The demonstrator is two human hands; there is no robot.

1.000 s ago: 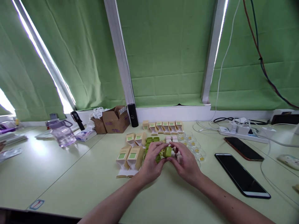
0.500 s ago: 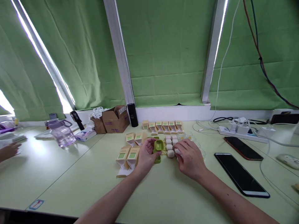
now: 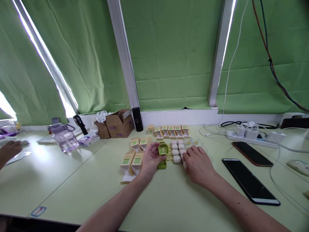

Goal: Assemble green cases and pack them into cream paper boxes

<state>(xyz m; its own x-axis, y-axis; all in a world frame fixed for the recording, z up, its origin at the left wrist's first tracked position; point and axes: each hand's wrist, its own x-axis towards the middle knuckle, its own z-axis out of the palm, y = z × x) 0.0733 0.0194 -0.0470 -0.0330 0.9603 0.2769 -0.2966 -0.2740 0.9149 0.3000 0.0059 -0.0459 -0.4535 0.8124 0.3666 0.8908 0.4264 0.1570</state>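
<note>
Tilted up in my left hand (image 3: 150,159) is a small green square case (image 3: 163,149), gripped between thumb and fingers. A small pale piece shows inside it. More green cases (image 3: 162,165) lie beneath and behind this hand. My right hand (image 3: 198,164) is low at the near end of rows of small white and pinkish rounded blocks (image 3: 176,159). Its fingers are curled on one pale block (image 3: 184,165), partly hidden by the fingertips. Small yellow-green pieces (image 3: 169,154) lie between the cases and the blocks. Clear plastic rounds (image 3: 195,141) lie behind my right hand.
Small open cartons (image 3: 137,161) stand left of my left hand, with another row (image 3: 171,131) behind. A cardboard box (image 3: 119,124), black cylinder (image 3: 137,119) and water bottle (image 3: 64,138) stand back left. Two phones (image 3: 249,180) and a power strip (image 3: 251,137) lie right. Another person's hand (image 3: 9,149) is far left.
My right hand has lowered and turned palm down over the blocks. The case in my left hand now shows a pale piece inside. Far left, the other person's hand has shifted.
</note>
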